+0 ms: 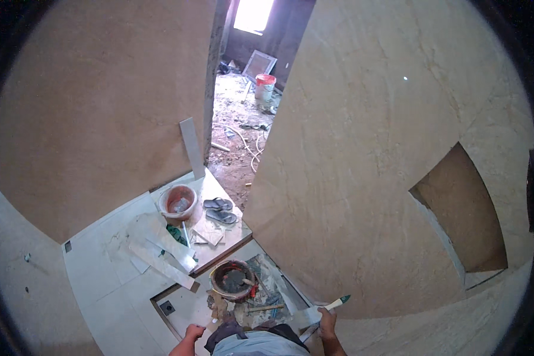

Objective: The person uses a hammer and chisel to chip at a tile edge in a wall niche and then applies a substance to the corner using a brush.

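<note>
My right hand (326, 323) is closed around a flat-bladed hand tool (339, 301) with a cream handle and a dark green end. Its pale blade seems to reach left of my fingers, beside the wall. My left hand (194, 332) is closed next to my left leg; what it holds, if anything, I cannot make out. Ahead of my legs stands a round bucket (232, 280) containing grey mortar and a tool with a light handle. Between bucket and legs lies a wooden-handled tool (266, 308) on the messy floor.
A raised pale ledge carries a reddish tub (178, 202), dark sandals (221, 210) and tile strips (163, 266). Left of the bucket is a recessed floor drain (168, 307). Beige wall panels flank a doorway; the right one has a niche (466, 207). A red-rimmed bucket (265, 87) stands beyond.
</note>
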Tool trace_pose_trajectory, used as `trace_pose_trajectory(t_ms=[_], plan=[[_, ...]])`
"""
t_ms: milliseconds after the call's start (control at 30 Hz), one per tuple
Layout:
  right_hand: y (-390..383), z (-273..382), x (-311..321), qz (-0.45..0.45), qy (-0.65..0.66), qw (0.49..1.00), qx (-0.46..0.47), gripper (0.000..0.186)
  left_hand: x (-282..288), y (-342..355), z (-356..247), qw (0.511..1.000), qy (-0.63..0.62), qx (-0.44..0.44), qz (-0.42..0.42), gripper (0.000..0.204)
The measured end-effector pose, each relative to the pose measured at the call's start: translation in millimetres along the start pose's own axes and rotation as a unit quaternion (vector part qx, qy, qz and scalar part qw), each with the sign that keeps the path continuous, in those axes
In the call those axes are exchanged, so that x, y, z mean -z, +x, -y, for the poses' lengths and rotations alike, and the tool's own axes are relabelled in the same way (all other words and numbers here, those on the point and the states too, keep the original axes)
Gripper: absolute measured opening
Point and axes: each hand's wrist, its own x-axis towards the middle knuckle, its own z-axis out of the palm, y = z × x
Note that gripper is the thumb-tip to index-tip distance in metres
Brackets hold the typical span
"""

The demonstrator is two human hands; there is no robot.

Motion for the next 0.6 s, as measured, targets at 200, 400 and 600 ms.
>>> trace_pose_trajectory(t_ms=[200,400,600], plan=[[2.5,6.5,60.5,0.061,0.360,0.930,-0.035,0.017,-3.9,-3.9,-195.1,0.950,0.150,-0.273,-0.018,0.047],[1.7,-2.9,140.9,-0.081,0.242,0.967,0.004,0.027,-56.3,-90.6,-447.6,0.829,0.054,-0.555,-0.032,0.044],[-39.3,90.0,249.4,-0.310,-0.633,0.552,0.446,0.041,-81.2,-274.8,-660.4,0.634,0.002,-0.772,-0.054,0.040]])
